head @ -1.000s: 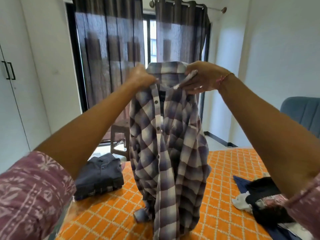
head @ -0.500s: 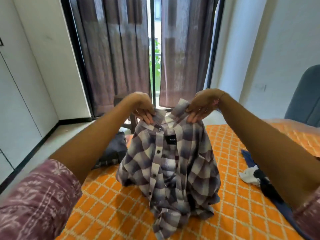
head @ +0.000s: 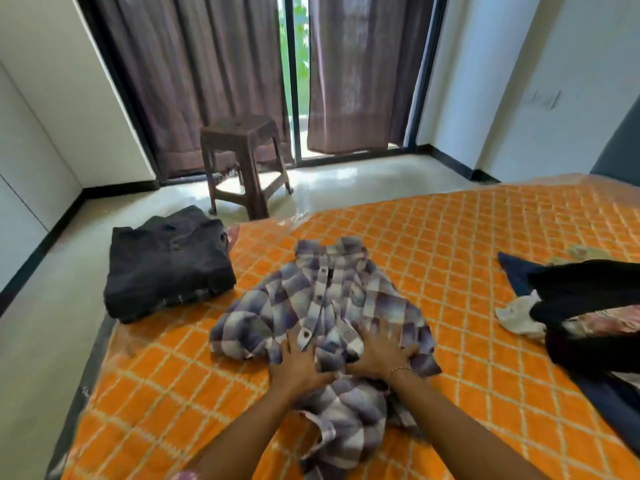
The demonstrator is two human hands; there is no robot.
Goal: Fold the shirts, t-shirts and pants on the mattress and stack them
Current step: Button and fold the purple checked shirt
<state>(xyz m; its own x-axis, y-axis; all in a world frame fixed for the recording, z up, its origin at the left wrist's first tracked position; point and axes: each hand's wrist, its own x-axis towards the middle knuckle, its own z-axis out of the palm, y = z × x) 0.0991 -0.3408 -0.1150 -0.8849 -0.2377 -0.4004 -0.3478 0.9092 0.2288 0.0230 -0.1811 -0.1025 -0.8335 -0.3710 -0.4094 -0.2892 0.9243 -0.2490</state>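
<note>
At centre frame, we press both hands, left (head: 297, 362) and right (head: 380, 353), fingers spread flat, on the bunched shirt (head: 322, 306) lying on the mattress (head: 450, 244); smoothing outward first should ease folding.

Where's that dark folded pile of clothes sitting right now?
The dark folded pile sits at the mattress's far left corner, left of the plaid shirt and near the brown stool.

Ahead of me a brown plastic stool (head: 242, 161) stands on the pale glossy floor (head: 346, 188), dark curtains (head: 194, 74) hanging behind it across the glass door (head: 294, 64).
</note>
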